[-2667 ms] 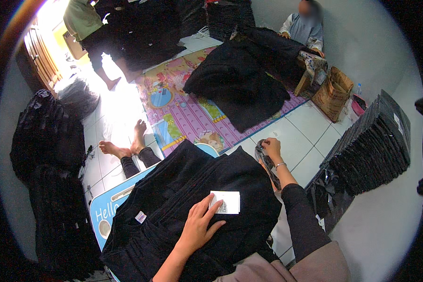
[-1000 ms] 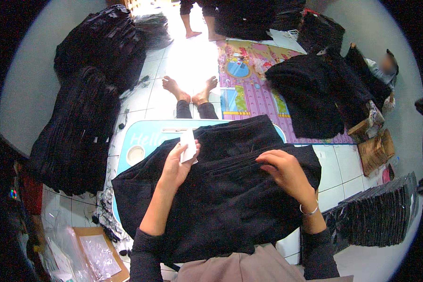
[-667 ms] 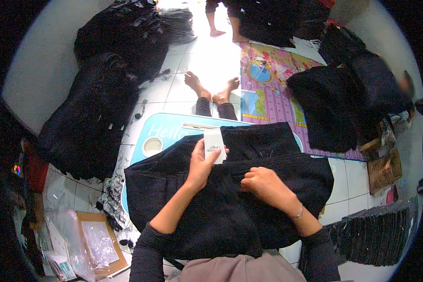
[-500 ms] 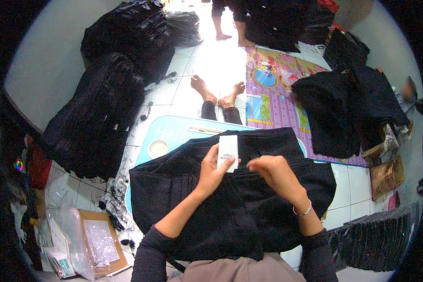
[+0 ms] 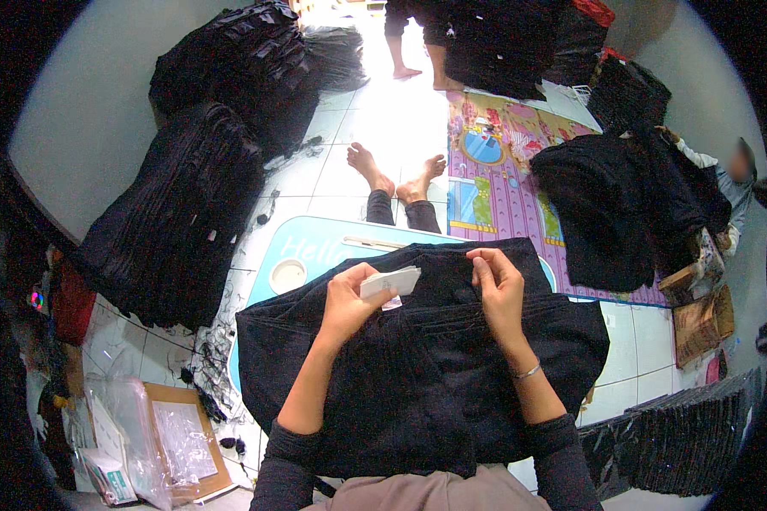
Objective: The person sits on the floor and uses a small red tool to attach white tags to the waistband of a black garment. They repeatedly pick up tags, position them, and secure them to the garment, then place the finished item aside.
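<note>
A small stack of white card tags [image 5: 392,282] is gripped in my left hand [image 5: 346,305], thumb on top, the stack tilted over the cloth. Some paler print shows on a tag under my thumb. My right hand [image 5: 500,294] hovers to the right, apart from the stack, with thumb and forefinger drawn together; whatever lies between them is too small to make out. Beneath both hands, folded black garments [image 5: 418,375], seemingly trousers, spread over a light blue low table [image 5: 268,255] and onto my lap.
A white pen-like stick [image 5: 373,244] rests in the table's groove near a round recess [image 5: 288,275]. Tall black garment piles [image 5: 175,213] stand left, more [image 5: 596,204] right. Packed black bundles [image 5: 682,434] lie lower right. Two other people are in view, one standing [image 5: 439,68], one at right [image 5: 729,183].
My left hand has shifted left and tipped the tag stack from upright to nearly sideways. My right hand has turned upward, its fingers now raised. The person at right has reached toward the garments.
</note>
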Demonstrator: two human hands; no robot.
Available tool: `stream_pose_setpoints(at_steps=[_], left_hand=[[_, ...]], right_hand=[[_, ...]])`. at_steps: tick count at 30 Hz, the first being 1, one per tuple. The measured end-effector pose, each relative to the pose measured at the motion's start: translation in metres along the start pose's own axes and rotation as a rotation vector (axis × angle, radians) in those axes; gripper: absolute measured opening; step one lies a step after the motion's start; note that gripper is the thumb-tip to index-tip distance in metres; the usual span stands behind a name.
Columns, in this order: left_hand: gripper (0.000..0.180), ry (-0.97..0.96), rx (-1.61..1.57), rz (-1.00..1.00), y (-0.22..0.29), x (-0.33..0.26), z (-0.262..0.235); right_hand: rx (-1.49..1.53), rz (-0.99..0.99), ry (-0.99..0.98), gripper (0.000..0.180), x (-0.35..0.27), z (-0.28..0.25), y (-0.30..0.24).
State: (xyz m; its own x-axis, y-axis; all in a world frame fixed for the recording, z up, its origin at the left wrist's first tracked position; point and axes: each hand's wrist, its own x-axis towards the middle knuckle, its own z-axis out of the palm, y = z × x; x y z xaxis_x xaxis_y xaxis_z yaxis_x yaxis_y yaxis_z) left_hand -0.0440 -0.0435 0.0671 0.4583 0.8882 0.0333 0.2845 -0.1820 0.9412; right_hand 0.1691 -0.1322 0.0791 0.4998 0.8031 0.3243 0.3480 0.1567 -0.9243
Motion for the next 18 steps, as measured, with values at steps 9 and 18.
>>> stream_pose_setpoints(at_steps=[9, 18], left_hand=[[0.036, -0.052, -1.177, -0.332, -0.015, 0.007, 0.011], [0.025, -0.059, 0.033, 0.305, 0.0, -0.016, 0.055]], right_hand=[[-0.067, -0.014, 0.002, 0.013, -0.005, 0.004, -0.004], [-0.427, -0.591, -0.225, 0.011, -0.017, 0.02, -0.004]])
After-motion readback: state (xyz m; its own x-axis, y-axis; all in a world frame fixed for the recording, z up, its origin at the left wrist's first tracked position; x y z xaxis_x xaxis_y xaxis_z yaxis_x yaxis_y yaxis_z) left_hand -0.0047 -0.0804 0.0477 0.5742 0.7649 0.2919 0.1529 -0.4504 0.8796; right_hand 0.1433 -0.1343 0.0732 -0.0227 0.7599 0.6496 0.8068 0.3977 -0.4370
